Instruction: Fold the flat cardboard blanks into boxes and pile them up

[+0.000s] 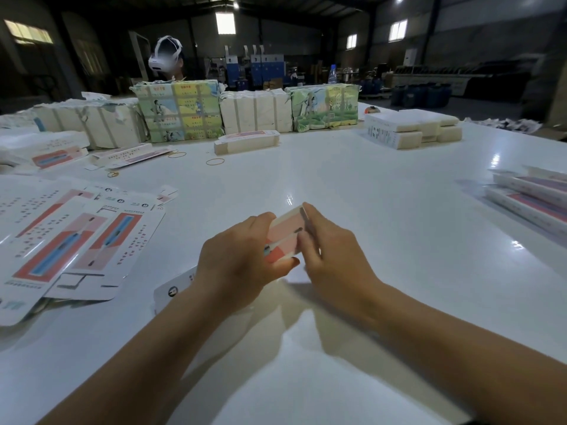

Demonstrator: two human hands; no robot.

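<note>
The glossy white worktop (352,179) carries flat printed blanks (70,240) fanned at left, rubber bands (214,161), wrapped bundles (181,110) along the far edge, and finished boxes (534,197) stacked at right.

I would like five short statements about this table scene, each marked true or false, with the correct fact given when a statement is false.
1. Both hands hold one cardboard blank above the table. True: the left hand and the right hand grip it from either side.
2. The loose flat blanks lie to the person's right. False: they lie to the left.
3. Folded boxes are piled at the right edge of the table. True.
4. The rubber bands lie on top of the folded boxes. False: they lie on the bare table, toward the far side.
5. The wrapped bundles stand next to the hands. False: they stand in a row at the far side.
</note>
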